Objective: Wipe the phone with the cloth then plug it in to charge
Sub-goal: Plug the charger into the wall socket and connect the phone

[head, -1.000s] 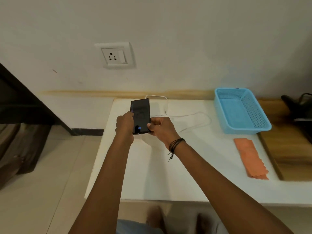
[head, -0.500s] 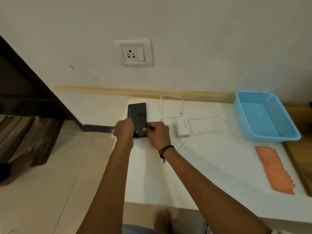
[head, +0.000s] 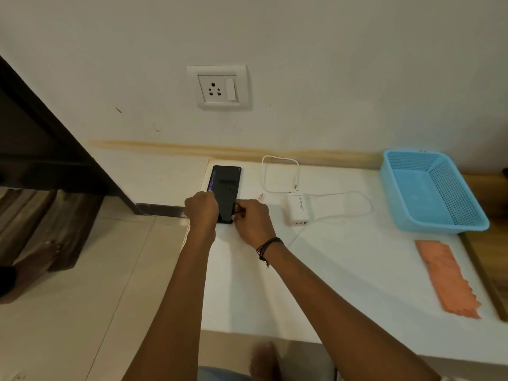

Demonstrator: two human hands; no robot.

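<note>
A black phone (head: 226,188) lies flat, screen up, at the far left corner of the white table (head: 343,270), with a lit strip along its left edge. My left hand (head: 202,209) grips its near left edge. My right hand (head: 251,222) pinches its near right edge. A white charger block (head: 298,209) rests to the right of the phone, its white cable (head: 280,171) looped behind it with the plug end loose on the table. The orange cloth (head: 445,279) lies flat at the table's right side. A wall socket (head: 218,88) is above the phone.
A blue plastic basket (head: 431,191) stands at the back right. A wooden surface (head: 492,248) adjoins the table on the right. The table's left edge drops to the tiled floor (head: 68,312), with dark furniture (head: 41,149) farther left.
The phone has gone from held up in both hands to lying flat on the table's far left corner. Both hands came down with it and stay on its near end.
</note>
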